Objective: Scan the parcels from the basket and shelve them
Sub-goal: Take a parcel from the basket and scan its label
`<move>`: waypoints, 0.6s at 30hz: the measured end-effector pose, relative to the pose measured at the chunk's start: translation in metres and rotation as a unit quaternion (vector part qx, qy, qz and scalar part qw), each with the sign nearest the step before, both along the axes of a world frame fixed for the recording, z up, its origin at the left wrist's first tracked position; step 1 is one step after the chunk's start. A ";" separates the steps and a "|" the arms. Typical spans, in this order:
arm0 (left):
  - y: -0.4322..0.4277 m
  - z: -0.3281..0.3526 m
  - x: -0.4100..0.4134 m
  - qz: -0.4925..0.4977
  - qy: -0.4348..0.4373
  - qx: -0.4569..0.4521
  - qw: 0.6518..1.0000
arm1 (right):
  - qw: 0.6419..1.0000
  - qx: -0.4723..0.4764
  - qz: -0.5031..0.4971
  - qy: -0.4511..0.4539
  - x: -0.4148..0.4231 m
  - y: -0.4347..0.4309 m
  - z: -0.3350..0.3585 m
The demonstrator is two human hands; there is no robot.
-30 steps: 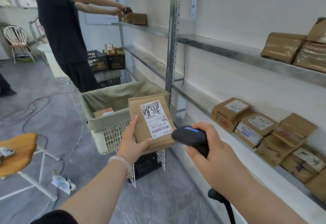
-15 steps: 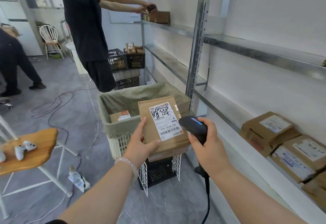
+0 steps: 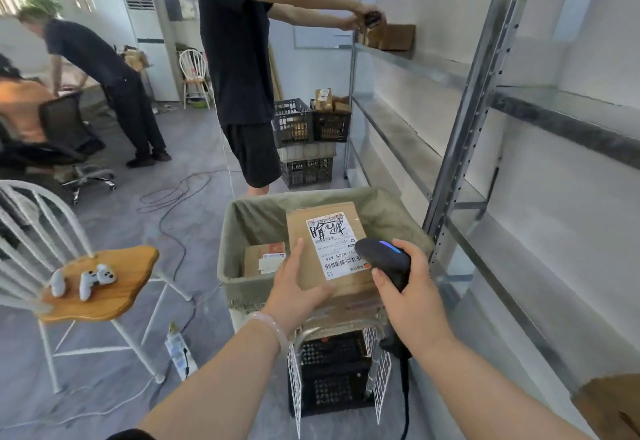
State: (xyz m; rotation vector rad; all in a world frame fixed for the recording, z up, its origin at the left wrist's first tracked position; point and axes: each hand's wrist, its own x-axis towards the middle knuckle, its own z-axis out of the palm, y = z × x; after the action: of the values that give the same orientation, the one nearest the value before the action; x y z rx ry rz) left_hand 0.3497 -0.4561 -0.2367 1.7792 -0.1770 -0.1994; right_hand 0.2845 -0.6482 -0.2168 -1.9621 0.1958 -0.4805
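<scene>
The left hand [image 3: 300,292] gripped a parcel [image 3: 323,249] above the basket [image 3: 239,280], label up. The right hand [image 3: 410,296] gripped a scanner [image 3: 382,257], its head touching the label's [image 3: 334,244] corner.

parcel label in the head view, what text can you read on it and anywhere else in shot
"N705 A26": white label on the held parcel in the left hand; characters before it unclear.
Big black handwriting, same label: illegible.
Fine print, barcode digits: too blurred.
Label on the basket parcel: too blurred.
Labels on the boxes in the far crate: too small.
</scene>
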 end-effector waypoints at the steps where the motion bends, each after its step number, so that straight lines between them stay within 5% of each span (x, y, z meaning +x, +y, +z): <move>1: -0.001 -0.001 0.008 0.003 -0.002 0.016 1.000 | 1.000 -0.001 0.000 -0.002 0.011 -0.001 -0.001; 8: 0.006 -0.014 0.078 0.030 -0.003 0.072 0.997 | 1.000 0.022 0.004 0.009 0.094 0.004 -0.014; 18: 0.036 -0.041 0.238 0.016 0.072 0.028 0.997 | 0.998 0.030 -0.030 0.050 0.244 0.046 -0.033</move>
State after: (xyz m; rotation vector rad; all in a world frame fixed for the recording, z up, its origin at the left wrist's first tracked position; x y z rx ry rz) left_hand 0.5876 -0.4203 -0.2774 1.8152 -0.0393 -0.3118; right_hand 0.5285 -0.6023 -0.2498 -1.9266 0.3296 -0.4097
